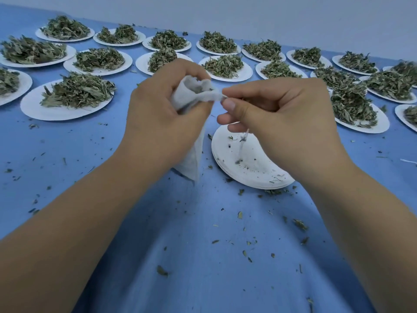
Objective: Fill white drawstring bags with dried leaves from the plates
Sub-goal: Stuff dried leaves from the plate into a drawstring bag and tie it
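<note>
Rows of round white paper plates [65,111], each heaped with dried green leaves [79,90], fill the far half of the blue cloth-covered table [203,256] in my head view and run back to a pale wall [248,14]. Nearer, just right of centre, lies a low stack of bare white plates [252,163], the top one carrying only dark crumbs. Loose leaf fragments [300,224] are scattered over the cloth on both sides of my operator's forearms, and a small white strip [408,161] lies at the right edge.

Above all this the left hand [162,105] is clamped round the neck of a white fabric drawstring bag [194,93], fingers curled over the gathered mouth. The bag is held up between the loaded plates and the camera, and its lower end hangs just beside the left rim of the bare stack. The right hand [284,114] pinches the bag's right corner between thumb and forefinger, its other fingers curled under. A thin pale drawstring [242,143] dangles from it over the bare stack.

The left hand hides the bag's middle, so I cannot tell how full it is, nor whether its bottom touches the cloth. The right hand and wrist cover the right side of the bare stack and part of a loaded plate behind. The drawstring is blurred. Plates at the left and right edges are cut off by the frame.
</note>
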{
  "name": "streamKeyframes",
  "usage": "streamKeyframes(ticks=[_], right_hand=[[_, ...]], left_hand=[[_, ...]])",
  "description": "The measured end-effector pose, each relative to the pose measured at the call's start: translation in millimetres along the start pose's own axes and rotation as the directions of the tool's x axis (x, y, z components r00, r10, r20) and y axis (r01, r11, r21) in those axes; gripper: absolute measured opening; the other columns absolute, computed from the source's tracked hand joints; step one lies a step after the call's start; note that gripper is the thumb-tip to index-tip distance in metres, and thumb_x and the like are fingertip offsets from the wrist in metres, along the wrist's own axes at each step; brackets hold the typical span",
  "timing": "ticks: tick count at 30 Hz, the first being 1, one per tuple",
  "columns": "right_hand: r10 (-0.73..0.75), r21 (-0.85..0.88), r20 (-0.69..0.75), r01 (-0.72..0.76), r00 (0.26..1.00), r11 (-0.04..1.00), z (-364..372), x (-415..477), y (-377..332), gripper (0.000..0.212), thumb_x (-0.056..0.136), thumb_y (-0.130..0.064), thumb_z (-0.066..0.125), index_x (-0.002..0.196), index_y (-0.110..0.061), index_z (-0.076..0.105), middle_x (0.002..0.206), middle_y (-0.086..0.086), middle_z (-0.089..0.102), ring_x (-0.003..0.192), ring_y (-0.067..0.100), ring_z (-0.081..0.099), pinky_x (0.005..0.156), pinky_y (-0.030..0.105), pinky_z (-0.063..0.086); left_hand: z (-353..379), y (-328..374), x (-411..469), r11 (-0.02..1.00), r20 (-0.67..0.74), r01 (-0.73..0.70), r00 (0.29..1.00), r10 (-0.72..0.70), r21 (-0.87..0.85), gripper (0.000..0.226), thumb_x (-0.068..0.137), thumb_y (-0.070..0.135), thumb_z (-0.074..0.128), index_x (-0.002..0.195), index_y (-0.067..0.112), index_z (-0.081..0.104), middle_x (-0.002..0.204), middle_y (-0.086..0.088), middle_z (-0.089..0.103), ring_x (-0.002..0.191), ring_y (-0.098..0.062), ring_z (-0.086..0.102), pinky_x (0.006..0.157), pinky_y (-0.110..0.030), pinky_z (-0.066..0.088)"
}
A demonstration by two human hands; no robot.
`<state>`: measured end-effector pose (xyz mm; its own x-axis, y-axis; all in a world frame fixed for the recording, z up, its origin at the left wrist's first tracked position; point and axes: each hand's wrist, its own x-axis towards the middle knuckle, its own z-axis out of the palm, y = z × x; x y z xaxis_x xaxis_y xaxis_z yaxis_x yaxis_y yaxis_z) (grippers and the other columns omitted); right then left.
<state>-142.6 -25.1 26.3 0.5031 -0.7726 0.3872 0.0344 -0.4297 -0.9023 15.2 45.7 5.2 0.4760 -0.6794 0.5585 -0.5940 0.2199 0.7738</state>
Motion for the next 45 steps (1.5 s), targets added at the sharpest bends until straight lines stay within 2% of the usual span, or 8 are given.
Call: streamKeyframes(ticks=[6, 11, 22, 30, 33, 36, 39, 45], right_hand=[[0.054, 0.051, 0.062, -0.057, 0.997, 0.997, -13.5, -1.8, -4.8, 0.011, 0.087, 0.005, 0.075, 0.089, -0.006, 0.076, 0.074, 0.014, 0.075, 0.072, 0.021, 0.077, 0.062, 0.029, 0.06], [0.092, 0.081, 0.091, -0.099, 0.992, 0.992, -29.8, -4.5, -3.7, 0.01, 0.086, 0.003, 0.075, 0.089, -0.006, 0.076, 0.076, 0.014, 0.076, 0.074, 0.025, 0.077, 0.061, 0.028, 0.059], [0.207, 0.065, 0.225, -0.227, 0.952, 0.972, -59.9, -3.8, 3.6, 0.012, 0.07, -0.015, 0.08, 0.082, -0.011, 0.08, 0.078, 0.017, 0.075, 0.069, 0.02, 0.074, 0.06, 0.022, 0.057], [0.145, -0.137, -0.094, -0.157, 0.985, 0.978, -58.8, 19.3, 6.3, 0.008, 0.087, -0.004, 0.078, 0.092, -0.01, 0.078, 0.077, 0.008, 0.077, 0.076, 0.021, 0.077, 0.069, 0.027, 0.063], [-0.054, -0.256, 0.004, 0.053, 0.999, 0.965, -35.3, 34.7, -14.1, 0.008, 0.085, -0.015, 0.082, 0.09, -0.021, 0.08, 0.07, -0.009, 0.076, 0.064, 0.008, 0.072, 0.057, 0.016, 0.052], [-0.183, -0.262, 0.174, 0.224, 0.968, 0.939, -8.7, 43.2, -33.6, 0.005, 0.085, -0.017, 0.082, 0.089, -0.019, 0.079, 0.072, -0.013, 0.075, 0.062, 0.003, 0.068, 0.058, 0.018, 0.053], [-0.167, -0.287, 0.333, 0.268, 0.928, 0.92, 6.8, 49.1, -43.5, 0.006, 0.084, -0.014, 0.082, 0.087, -0.016, 0.077, 0.071, -0.015, 0.074, 0.066, 0.0, 0.07, 0.061, 0.014, 0.051], [-0.052, -0.423, 0.486, 0.287, 0.872, 0.859, 13.6, 59.2, -51.6, 0.004, 0.086, -0.019, 0.081, 0.089, -0.017, 0.079, 0.078, -0.008, 0.077, 0.073, 0.0, 0.073, 0.071, 0.024, 0.059]], left_hand=[[-5.8, -4.7, 7.1, 0.996, -0.076, 0.058, 0.995, -0.063, -0.071, 0.009, 0.085, 0.019, 0.07, 0.095, 0.019, 0.071, 0.082, 0.016, 0.065, 0.077, 0.001, 0.058, 0.067, -0.022, 0.051], [-10.9, -7.8, 13.1, 0.991, -0.115, 0.101, 0.987, -0.111, -0.087, 0.019, 0.084, 0.02, 0.07, 0.082, 0.038, 0.065, 0.075, 0.022, 0.063, 0.075, 0.001, 0.059, 0.065, -0.02, 0.052], [-18.2, -16.1, 19.2, 0.988, -0.173, 0.147, 0.973, -0.154, -0.057, 0.014, 0.082, 0.026, 0.07, 0.083, 0.038, 0.064, 0.085, 0.012, 0.064, 0.077, -0.003, 0.06, 0.067, -0.028, 0.055], [-9.4, -10.9, 10.8, 0.99, -0.114, 0.137, 0.983, -0.141, -0.04, 0.017, 0.085, 0.026, 0.072, 0.091, 0.038, 0.061, 0.084, 0.021, 0.063, 0.076, 0.001, 0.061, 0.064, -0.024, 0.056], [-4.3, -7.6, 5.7, 0.991, -0.072, 0.128, 0.989, -0.131, -0.044, 0.03, 0.084, 0.025, 0.074, 0.108, 0.033, 0.06, 0.089, 0.023, 0.062, 0.077, 0.004, 0.06, 0.063, -0.016, 0.054], [-2.6, -4.8, 1.7, 0.99, -0.035, 0.121, 0.992, -0.124, -0.073, 0.048, 0.082, 0.028, 0.075, 0.121, 0.039, 0.049, 0.094, 0.015, 0.065, 0.085, -0.004, 0.066, 0.071, -0.024, 0.058], [-2.6, -4.1, 1.5, 0.984, 0.006, 0.15, 0.989, -0.15, -0.095, 0.06, 0.078, 0.032, 0.075, 0.126, 0.043, 0.041, 0.103, 0.006, 0.068, 0.091, -0.01, 0.069, 0.08, -0.036, 0.059], [-3.6, -1.2, 2.9, 0.983, 0.001, 0.143, 0.99, -0.144, -0.119, 0.052, 0.077, 0.035, 0.077, 0.122, 0.035, 0.05, 0.091, 0.014, 0.069, 0.083, -0.003, 0.068, 0.064, -0.02, 0.053]])
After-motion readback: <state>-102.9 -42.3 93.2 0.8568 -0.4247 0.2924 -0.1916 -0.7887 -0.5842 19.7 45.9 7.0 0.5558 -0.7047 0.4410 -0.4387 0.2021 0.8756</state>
